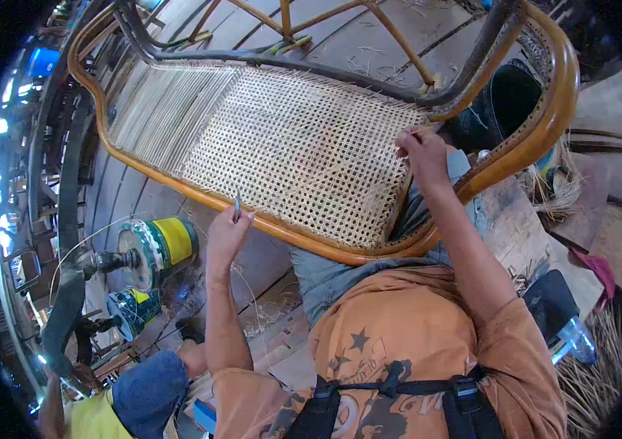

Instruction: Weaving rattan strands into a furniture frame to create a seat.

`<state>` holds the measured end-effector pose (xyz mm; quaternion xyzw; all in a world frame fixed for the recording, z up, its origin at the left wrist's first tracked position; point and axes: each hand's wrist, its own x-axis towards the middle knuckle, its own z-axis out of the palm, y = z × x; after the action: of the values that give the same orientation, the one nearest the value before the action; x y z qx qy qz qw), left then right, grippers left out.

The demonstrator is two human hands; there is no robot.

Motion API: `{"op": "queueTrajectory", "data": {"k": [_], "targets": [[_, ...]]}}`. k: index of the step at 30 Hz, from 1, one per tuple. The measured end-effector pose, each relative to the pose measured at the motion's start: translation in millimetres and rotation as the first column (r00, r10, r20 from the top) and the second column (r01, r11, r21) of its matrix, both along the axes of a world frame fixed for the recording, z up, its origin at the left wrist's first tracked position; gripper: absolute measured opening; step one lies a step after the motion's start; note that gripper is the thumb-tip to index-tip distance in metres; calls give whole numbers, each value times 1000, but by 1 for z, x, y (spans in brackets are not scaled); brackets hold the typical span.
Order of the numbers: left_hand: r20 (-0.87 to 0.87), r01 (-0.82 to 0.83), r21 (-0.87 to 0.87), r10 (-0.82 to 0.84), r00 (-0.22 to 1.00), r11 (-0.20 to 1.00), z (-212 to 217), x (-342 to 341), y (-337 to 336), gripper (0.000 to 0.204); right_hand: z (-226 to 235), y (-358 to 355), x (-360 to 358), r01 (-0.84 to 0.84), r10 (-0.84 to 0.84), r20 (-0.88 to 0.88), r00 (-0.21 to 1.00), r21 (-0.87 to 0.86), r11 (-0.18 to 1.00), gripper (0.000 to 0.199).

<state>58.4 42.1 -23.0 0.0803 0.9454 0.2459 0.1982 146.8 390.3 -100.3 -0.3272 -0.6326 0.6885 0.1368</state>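
A curved rattan frame (270, 230) with a glossy orange-brown finish lies across my lap, tilted away to the upper left. Pale cane webbing (303, 150) with an open hole pattern fills much of it, while the far left part carries only parallel cane strands (168, 110). My left hand (228, 230), just off the near rail, is closed around a small slim metal tool (238, 197) that points upward. Pinched fingers of my right hand (426, 154) are at the webbing's right end; whatever lies between them is too small to make out.
Green-and-yellow cylindrical containers (174, 241) lie at left beside dark turned wood. A person in a blue cap (151, 384) is at lower left. A dark bucket (504, 102) stands behind the frame's right end. Cane bundles (603, 373) and a clear bottle (580, 340) lie at right.
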Motion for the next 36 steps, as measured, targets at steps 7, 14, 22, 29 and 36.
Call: {"op": "queueTrajectory", "data": {"k": [7, 14, 22, 29, 36], "targets": [[97, 78, -45, -74, 993, 996, -29, -10, 6, 26, -75, 38, 3, -186, -40, 376, 926, 545, 818, 7], [124, 97, -87, -86, 989, 991, -22, -11, 15, 24, -45, 43, -13, -69, -85, 669, 738, 200, 977, 11], [232, -36, 20, 30, 972, 999, -44, -14, -3, 20, -36, 46, -21, 26, -43, 714, 699, 35, 999, 15], [78, 22, -3, -21, 997, 1000, -48, -11, -7, 24, -65, 51, -25, -167, 9, 761, 649, 130, 977, 16], [80, -9, -184, 24, 997, 983, -46, -7, -8, 28, -47, 47, -20, -52, -13, 700, 714, 71, 996, 11]]}}
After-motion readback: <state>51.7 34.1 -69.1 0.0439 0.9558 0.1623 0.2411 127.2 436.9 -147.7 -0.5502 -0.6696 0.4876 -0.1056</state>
